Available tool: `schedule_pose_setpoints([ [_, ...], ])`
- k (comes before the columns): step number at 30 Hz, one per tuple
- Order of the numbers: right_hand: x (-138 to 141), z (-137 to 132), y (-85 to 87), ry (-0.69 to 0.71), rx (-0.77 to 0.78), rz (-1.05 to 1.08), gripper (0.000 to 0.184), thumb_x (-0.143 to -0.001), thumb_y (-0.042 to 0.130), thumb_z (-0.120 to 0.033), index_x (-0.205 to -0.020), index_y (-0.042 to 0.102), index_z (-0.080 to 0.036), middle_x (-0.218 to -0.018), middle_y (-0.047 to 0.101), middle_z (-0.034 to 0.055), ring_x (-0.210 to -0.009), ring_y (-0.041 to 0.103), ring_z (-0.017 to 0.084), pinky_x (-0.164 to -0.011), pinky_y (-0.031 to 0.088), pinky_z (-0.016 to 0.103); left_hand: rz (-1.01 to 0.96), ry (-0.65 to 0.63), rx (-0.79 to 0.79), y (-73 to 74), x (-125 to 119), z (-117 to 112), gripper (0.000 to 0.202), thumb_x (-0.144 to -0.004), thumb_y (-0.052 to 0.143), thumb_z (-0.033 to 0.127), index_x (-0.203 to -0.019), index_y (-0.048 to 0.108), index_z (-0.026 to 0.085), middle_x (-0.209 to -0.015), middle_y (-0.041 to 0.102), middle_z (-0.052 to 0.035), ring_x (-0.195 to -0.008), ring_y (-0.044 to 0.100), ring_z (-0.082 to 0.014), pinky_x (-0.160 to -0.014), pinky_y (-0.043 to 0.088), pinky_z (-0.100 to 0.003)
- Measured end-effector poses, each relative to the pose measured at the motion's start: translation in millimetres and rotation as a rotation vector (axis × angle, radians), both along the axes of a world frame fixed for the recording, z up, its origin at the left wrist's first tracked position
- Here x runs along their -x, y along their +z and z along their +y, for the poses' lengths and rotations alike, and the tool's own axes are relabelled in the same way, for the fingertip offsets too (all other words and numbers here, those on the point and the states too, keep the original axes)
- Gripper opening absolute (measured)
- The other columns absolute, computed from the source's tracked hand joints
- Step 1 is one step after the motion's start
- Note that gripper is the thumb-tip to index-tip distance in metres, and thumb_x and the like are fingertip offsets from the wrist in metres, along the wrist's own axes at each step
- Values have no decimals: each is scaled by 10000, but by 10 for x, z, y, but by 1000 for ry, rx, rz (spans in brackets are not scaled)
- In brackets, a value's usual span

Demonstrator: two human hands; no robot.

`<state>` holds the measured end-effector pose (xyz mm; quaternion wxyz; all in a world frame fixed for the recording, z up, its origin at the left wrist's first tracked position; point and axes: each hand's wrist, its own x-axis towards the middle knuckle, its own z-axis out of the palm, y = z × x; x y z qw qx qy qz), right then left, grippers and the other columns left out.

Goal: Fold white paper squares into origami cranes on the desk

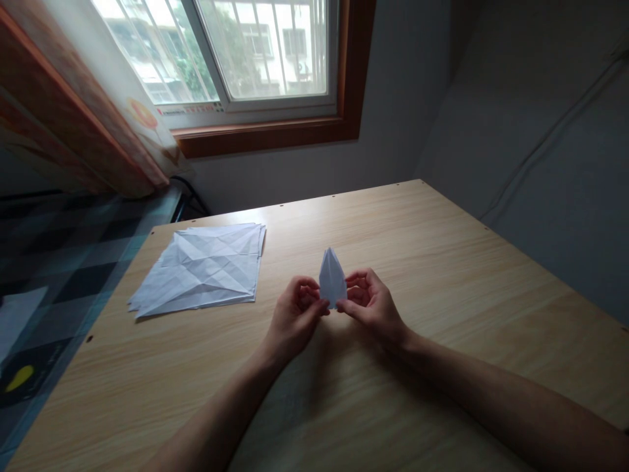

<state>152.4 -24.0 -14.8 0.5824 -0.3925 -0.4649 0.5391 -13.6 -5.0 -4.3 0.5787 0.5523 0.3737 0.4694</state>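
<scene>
A small folded white paper (333, 278), pointed at the top and wider below, stands upright between my two hands over the wooden table. My left hand (301, 311) pinches its lower left edge between thumb and fingers. On the other side my right hand (373, 301) grips the lower right edge the same way, thumb toward me. The fingertips behind the paper are partly hidden. Whether the paper's base touches the table I cannot tell.
A stack of creased white paper sheets (211, 269) lies on the left of the wooden table (442, 275). Beyond the table's left edge is a checked cloth (88, 262). A curtain (73, 98) hangs by the window (270, 52), and a cable (545, 131) runs along the right wall.
</scene>
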Motion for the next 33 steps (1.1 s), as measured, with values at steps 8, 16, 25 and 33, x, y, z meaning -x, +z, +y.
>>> schedule_pose_setpoints([
  [8, -2, 5, 20, -15, -21, 29, 412, -705, 785, -297, -994, 497, -237, -893, 642, -3, -762, 690, 158, -709, 588, 333, -86, -3, -5, -16, -2, 13, 373, -748, 741, 189, -1006, 472, 202, -839, 621, 32, -637, 635, -82, -642, 539, -227],
  [16, 11, 2, 12, -73, -31, 28, 376, -735, 758, -309, -989, 489, -243, -921, 624, -4, -740, 683, 152, -673, 589, 323, -19, 12, -60, -16, -2, -5, 336, -784, 706, 223, -1020, 467, 214, -941, 582, 21, -648, 627, -67, -654, 523, -216],
  [25, -7, -39, 6, 28, -51, -64, 257, -789, 720, -291, -970, 551, -224, -780, 702, 2, -771, 712, 192, -729, 557, 337, 82, -41, -76, -2, 26, -23, 296, -804, 698, 312, -1006, 515, 196, -758, 597, 19, -593, 557, -83, -526, 399, -179],
  [33, -16, -39, -15, 48, -72, -78, 240, -799, 726, -306, -966, 577, -220, -774, 710, 3, -759, 714, 191, -729, 565, 339, 53, -27, -8, 20, 20, -38, 295, -795, 710, 367, -953, 529, 196, -659, 635, 19, -599, 571, -108, -553, 394, -194],
])
